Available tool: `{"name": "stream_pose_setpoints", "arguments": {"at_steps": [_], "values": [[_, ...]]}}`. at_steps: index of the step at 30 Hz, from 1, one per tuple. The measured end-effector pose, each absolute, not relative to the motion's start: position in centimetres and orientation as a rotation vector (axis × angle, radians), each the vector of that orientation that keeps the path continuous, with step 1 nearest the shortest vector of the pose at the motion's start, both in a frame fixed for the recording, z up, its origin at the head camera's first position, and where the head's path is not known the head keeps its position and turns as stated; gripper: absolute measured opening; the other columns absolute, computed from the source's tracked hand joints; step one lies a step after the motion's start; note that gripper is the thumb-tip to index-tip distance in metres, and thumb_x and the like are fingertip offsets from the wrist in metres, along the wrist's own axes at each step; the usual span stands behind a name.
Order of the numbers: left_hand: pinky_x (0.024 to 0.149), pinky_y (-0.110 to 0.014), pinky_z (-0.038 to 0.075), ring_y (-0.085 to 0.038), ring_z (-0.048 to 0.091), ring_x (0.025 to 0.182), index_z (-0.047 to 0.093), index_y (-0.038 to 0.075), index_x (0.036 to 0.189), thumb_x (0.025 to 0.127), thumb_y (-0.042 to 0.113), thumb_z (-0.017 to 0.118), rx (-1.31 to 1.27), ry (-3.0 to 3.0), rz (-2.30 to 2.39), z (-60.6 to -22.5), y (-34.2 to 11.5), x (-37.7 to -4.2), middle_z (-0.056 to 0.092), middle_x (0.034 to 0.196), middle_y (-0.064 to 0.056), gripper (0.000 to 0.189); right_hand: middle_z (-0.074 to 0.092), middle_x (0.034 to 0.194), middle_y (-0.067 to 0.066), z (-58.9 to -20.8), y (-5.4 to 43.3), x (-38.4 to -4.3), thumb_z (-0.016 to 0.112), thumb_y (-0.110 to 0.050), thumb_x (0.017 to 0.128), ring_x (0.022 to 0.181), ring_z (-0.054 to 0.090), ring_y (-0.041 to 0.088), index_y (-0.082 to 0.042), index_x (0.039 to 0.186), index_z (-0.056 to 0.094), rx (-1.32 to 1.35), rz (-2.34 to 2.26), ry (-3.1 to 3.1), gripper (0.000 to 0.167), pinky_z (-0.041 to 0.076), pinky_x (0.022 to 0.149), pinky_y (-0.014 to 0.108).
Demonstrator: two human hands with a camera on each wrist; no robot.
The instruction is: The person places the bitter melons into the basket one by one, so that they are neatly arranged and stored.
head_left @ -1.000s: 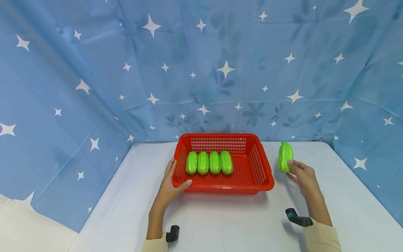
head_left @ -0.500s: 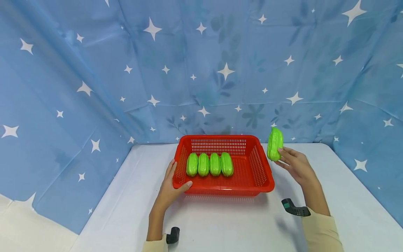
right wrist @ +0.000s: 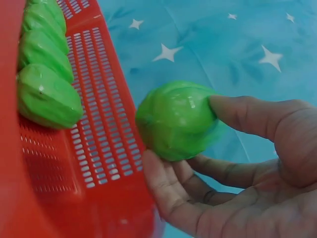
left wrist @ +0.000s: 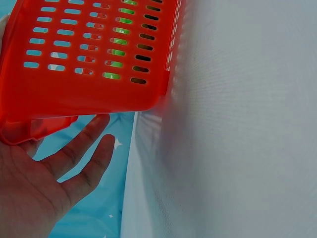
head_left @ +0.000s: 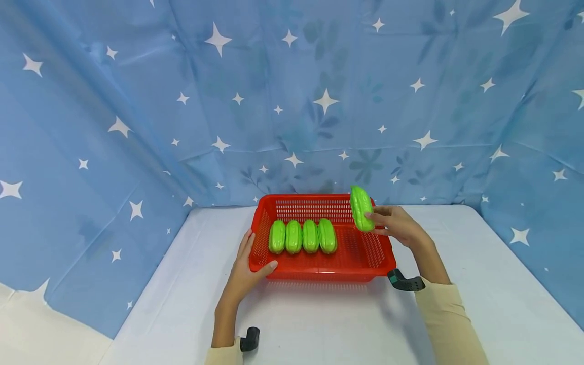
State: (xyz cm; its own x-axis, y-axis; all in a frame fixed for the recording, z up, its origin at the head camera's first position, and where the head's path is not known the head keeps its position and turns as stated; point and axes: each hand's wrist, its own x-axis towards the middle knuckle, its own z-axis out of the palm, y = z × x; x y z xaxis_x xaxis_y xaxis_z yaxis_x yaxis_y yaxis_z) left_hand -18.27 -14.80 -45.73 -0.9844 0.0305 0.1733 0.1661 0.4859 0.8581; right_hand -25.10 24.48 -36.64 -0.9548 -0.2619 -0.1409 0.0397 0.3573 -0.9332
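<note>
A glossy green ribbed vegetable (head_left: 362,209) hangs tilted over the right end of a red plastic basket (head_left: 319,274). My right hand (head_left: 398,223) pinches it near its lower end; in the right wrist view the thumb (right wrist: 242,115) presses one side and the fingers support it from below. Inside the basket, several matching green vegetables (head_left: 293,237) lie side by side in a row toward the left. My left hand (head_left: 246,271) rests at the basket's front left corner, its thumb on the front rim. In the left wrist view its fingers (left wrist: 89,171) stretch out fairly straight and spread.
The basket stands on a white-covered table (head_left: 319,324), near its back edge. Behind and around rises a blue curtain (head_left: 292,101) with white stars. Bare basket floor (head_left: 349,246) shows to the right of the row. Each wrist carries a black camera (head_left: 406,281).
My right hand has lifted the green vegetable from right of the basket and brought it left, over the basket's right end. My left hand and the row have not moved.
</note>
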Motion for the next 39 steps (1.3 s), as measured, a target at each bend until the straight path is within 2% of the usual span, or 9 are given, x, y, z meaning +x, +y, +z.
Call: {"name": "stream_pose_setpoints", "arguments": {"at_steps": [7, 10, 13, 15, 17, 21, 24, 35, 39], "values": [[0.107, -0.055, 0.043, -0.024, 0.020, 0.150, 0.019, 0.021, 0.157, 0.078, 0.055, 0.075, -0.157, -2.594, -1.530, -45.7, -14.8, -18.2, 0.012, 0.162, 0.015, 0.103, 0.057, 0.120, 0.022, -36.4, 22.3, -26.4, 0.057, -0.025, 0.098, 0.090, 0.064, 0.013, 0.017, 0.140, 0.035, -0.183, -1.451, 2.403, 0.063, 0.057, 0.091, 0.037], [0.106, -0.054, 0.043, -0.024, 0.021, 0.150, 0.019, 0.021, 0.157, 0.078, 0.055, 0.074, -0.155, -2.594, -1.525, -45.6, -14.8, -18.3, 0.012, 0.162, 0.015, 0.103, 0.061, 0.104, 0.014, -36.3, 21.6, -27.0, 0.059, -0.023, 0.097, 0.085, 0.062, 0.014, 0.015, 0.131, 0.049, -0.160, -1.360, 2.442, 0.052, 0.057, 0.090, 0.042], [0.106, -0.054, 0.044, -0.024, 0.021, 0.150, 0.018, 0.021, 0.157, 0.078, 0.056, 0.074, -0.159, -2.594, -1.518, -45.6, -14.8, -18.3, 0.012, 0.163, 0.014, 0.103, 0.055, 0.075, 0.002, -36.4, 20.8, -27.7, 0.062, -0.018, 0.094, 0.072, 0.055, 0.013, 0.005, 0.092, 0.064, -0.122, -1.314, 2.453, 0.023, 0.056, 0.092, 0.048], [0.106, -0.054, 0.044, -0.023, 0.021, 0.150, 0.018, 0.021, 0.157, 0.078, 0.056, 0.074, -0.160, -2.596, -1.510, -45.6, -14.8, -18.4, 0.012, 0.163, 0.014, 0.103, 0.043, 0.061, -0.003, -36.6, 20.4, -28.0, 0.063, -0.016, 0.093, 0.062, 0.047, 0.011, -0.004, 0.068, 0.054, -0.100, -1.289, 2.461, 0.029, 0.056, 0.091, 0.050], [0.106, -0.053, 0.044, -0.023, 0.021, 0.150, 0.018, 0.021, 0.157, 0.078, 0.056, 0.074, -0.161, -2.598, -1.508, -45.7, -14.8, -18.4, 0.012, 0.163, 0.014, 0.103, 0.039, 0.057, -0.004, -36.8, 20.0, -28.3, 0.064, -0.014, 0.091, 0.059, 0.045, 0.012, -0.009, 0.061, 0.047, -0.090, -1.249, 2.484, 0.035, 0.057, 0.088, 0.049], [0.106, -0.054, 0.044, -0.023, 0.020, 0.150, 0.019, 0.021, 0.157, 0.078, 0.055, 0.075, -0.160, -2.599, -1.513, -45.8, -14.9, -18.4, 0.012, 0.162, 0.015, 0.103, 0.053, 0.069, 0.004, -37.5, 19.4, -28.6, 0.066, -0.012, 0.090, 0.068, 0.060, 0.021, 0.001, 0.079, 0.057, -0.068, -1.151, 2.522, 0.019, 0.060, 0.080, 0.045], [0.107, -0.054, 0.043, -0.023, 0.020, 0.150, 0.019, 0.020, 0.157, 0.077, 0.055, 0.075, -0.163, -2.593, -1.521, -45.8, -14.9, -18.4, 0.012, 0.163, 0.014, 0.103, 0.056, 0.084, 0.011, -37.7, 19.1, -28.7, 0.066, -0.011, 0.089, 0.079, 0.066, 0.027, 0.007, 0.096, 0.054, -0.034, -1.084, 2.507, 0.022, 0.060, 0.081, 0.044], [0.106, -0.054, 0.044, -0.023, 0.020, 0.150, 0.019, 0.021, 0.157, 0.077, 0.056, 0.075, -0.159, -2.588, -1.523, -45.8, -14.8, -18.4, 0.012, 0.163, 0.013, 0.104, 0.058, 0.091, 0.013, -38.5, 19.0, -29.8, 0.060, -0.008, 0.094, 0.084, 0.068, 0.025, 0.011, 0.106, 0.056, -0.071, -0.977, 2.327, 0.023, 0.059, 0.082, 0.045], [0.105, -0.054, 0.045, -0.023, 0.021, 0.150, 0.019, 0.021, 0.157, 0.077, 0.055, 0.075, -0.158, -2.589, -1.527, -45.8, -14.8, -18.4, 0.012, 0.163, 0.013, 0.104, 0.056, 0.098, 0.015, -39.0, 19.0, -30.1, 0.059, -0.008, 0.096, 0.086, 0.068, 0.026, 0.009, 0.111, 0.049, -0.012, -1.015, 2.271, 0.025, 0.059, 0.085, 0.046]]}}
